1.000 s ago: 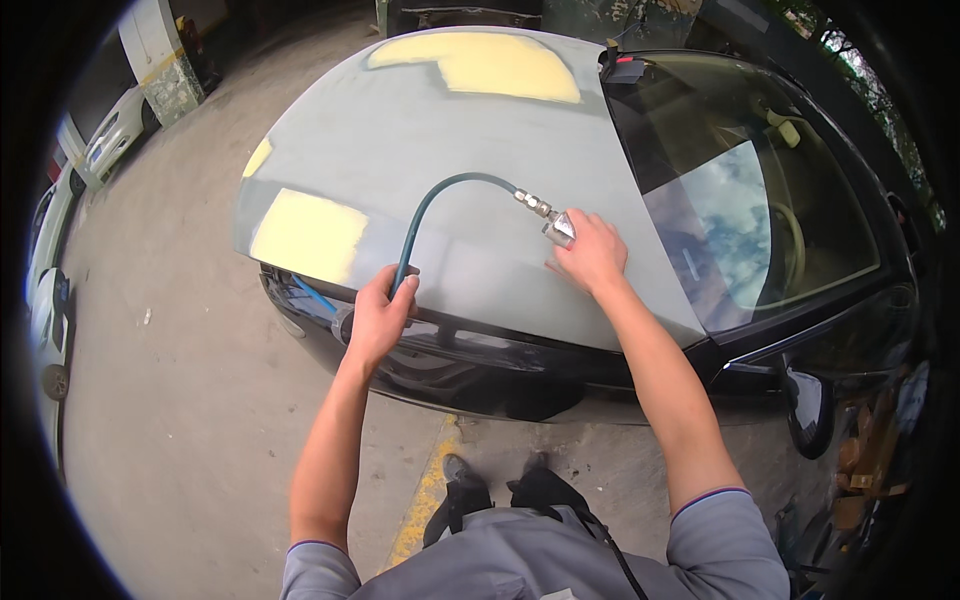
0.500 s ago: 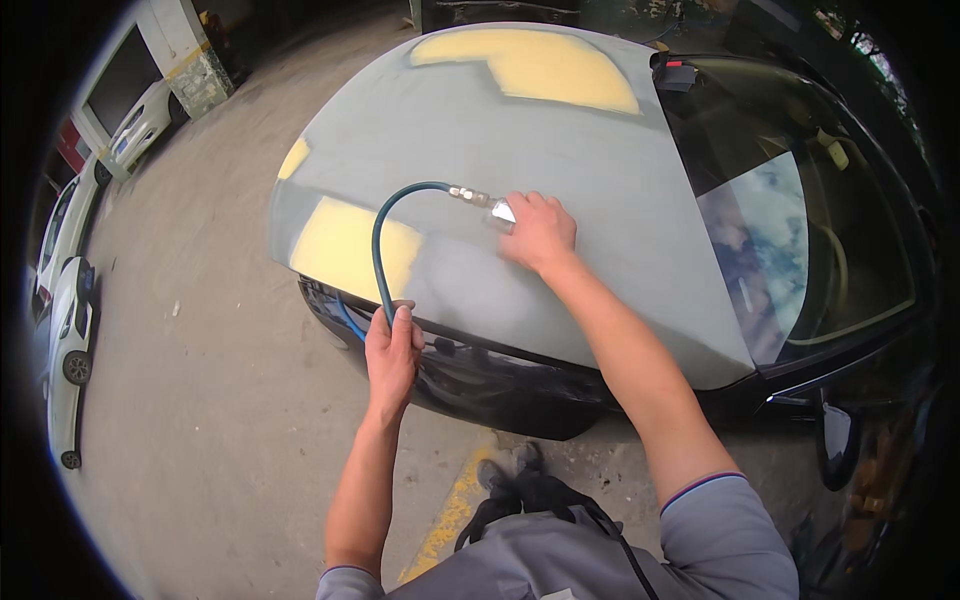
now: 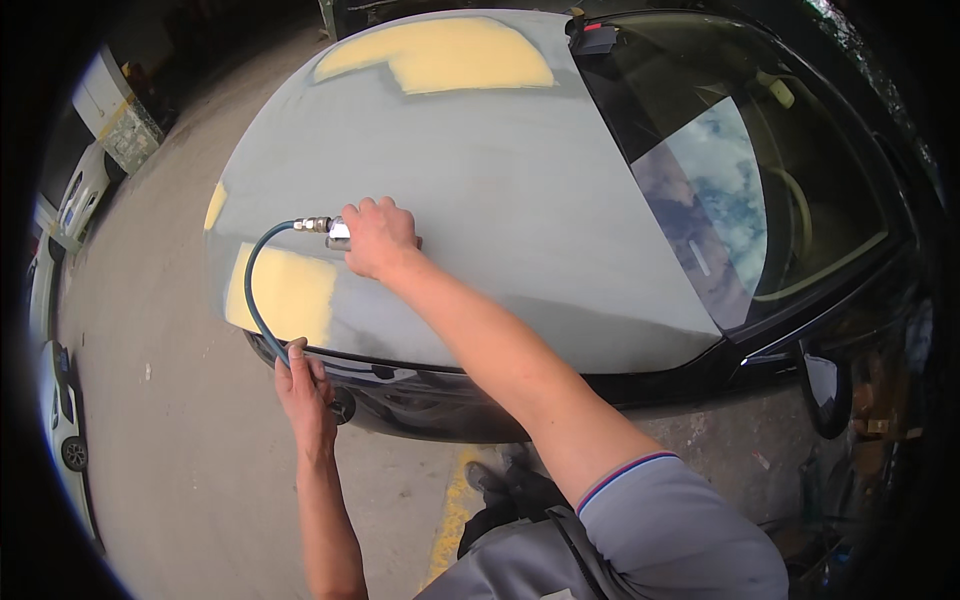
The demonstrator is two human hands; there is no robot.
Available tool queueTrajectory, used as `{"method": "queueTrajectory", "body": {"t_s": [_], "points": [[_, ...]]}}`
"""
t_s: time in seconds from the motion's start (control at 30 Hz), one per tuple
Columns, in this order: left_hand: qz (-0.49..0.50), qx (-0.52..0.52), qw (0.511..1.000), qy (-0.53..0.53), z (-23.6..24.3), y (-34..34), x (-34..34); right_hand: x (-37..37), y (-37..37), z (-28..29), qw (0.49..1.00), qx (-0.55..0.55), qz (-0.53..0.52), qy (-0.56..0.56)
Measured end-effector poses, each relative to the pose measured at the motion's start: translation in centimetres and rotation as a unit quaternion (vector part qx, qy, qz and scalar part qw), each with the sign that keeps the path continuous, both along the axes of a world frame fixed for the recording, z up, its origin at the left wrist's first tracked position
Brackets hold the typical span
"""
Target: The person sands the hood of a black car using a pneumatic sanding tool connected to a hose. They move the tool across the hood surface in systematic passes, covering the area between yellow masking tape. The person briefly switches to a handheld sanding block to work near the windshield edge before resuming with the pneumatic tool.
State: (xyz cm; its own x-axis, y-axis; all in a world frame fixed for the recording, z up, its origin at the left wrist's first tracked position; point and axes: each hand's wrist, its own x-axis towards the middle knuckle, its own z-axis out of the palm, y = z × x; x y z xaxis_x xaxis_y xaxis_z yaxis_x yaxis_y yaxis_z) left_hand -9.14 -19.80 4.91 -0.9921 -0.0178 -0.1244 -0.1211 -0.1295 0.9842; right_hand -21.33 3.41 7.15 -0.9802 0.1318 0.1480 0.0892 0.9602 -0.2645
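Observation:
My right hand [image 3: 380, 238] is closed palm-down over an air sander [image 3: 340, 236] on the car's grey hood [image 3: 490, 190]. Most of the tool's body is hidden under my fingers; its shiny end and metal hose coupling show. From there a dark blue-green air hose [image 3: 252, 285] bends down to my left hand [image 3: 305, 395], which grips it beside the hood's near edge. A pale yellow filler patch [image 3: 285, 290] lies just left of the sander. Across the hood's far side is a larger yellow patch [image 3: 460, 55].
The dark windshield [image 3: 720, 190] borders the hood on the right, with a side mirror [image 3: 825, 388] nearer me. White cars [image 3: 65, 420] stand at the left by a pillar [image 3: 120, 120]. A yellow line [image 3: 455, 505] marks the concrete floor by my feet.
My right hand has slid the sander left over the hood, closer to the near yellow patch. My left hand keeps hold of the hose. The view has shifted to the right.

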Motion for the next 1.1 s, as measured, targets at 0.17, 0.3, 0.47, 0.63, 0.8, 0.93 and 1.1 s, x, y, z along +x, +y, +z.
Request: {"method": "queueTrajectory", "body": {"t_s": [0.17, 0.3, 0.47, 0.63, 0.8, 0.93, 1.1], "points": [[-0.077, -0.052, 0.995, 0.041, -0.9, 1.7, 2.3, 6.4, 7.2, -0.2, 0.999, -0.027, -0.039, 0.027], [-0.166, -0.067, 0.983, 0.039, -2.6, 2.1, 5.1, 14.3, 13.2, -1.4, 0.994, -0.033, -0.082, 0.06], [-0.272, -0.102, 0.957, 0.019, -4.1, 3.7, 7.4, 24.0, 19.1, -1.7, 0.988, -0.035, -0.125, 0.082], [-0.343, -0.138, 0.927, 0.069, -3.9, 7.2, 7.7, 31.3, 24.1, -0.7, 0.982, -0.009, -0.166, 0.084], [-0.399, -0.175, 0.898, 0.056, -3.5, 9.8, 7.8, 36.1, 29.3, -0.8, 0.981, 0.035, -0.168, 0.086], [-0.416, -0.194, 0.883, 0.099, -4.5, 11.2, 7.7, 37.6, 33.4, -1.0, 0.984, 0.066, -0.137, 0.096], [-0.427, -0.181, 0.881, 0.09, -4.4, 11.6, 6.9, 36.4, 33.0, -1.2, 0.976, 0.101, -0.167, 0.092]]}}
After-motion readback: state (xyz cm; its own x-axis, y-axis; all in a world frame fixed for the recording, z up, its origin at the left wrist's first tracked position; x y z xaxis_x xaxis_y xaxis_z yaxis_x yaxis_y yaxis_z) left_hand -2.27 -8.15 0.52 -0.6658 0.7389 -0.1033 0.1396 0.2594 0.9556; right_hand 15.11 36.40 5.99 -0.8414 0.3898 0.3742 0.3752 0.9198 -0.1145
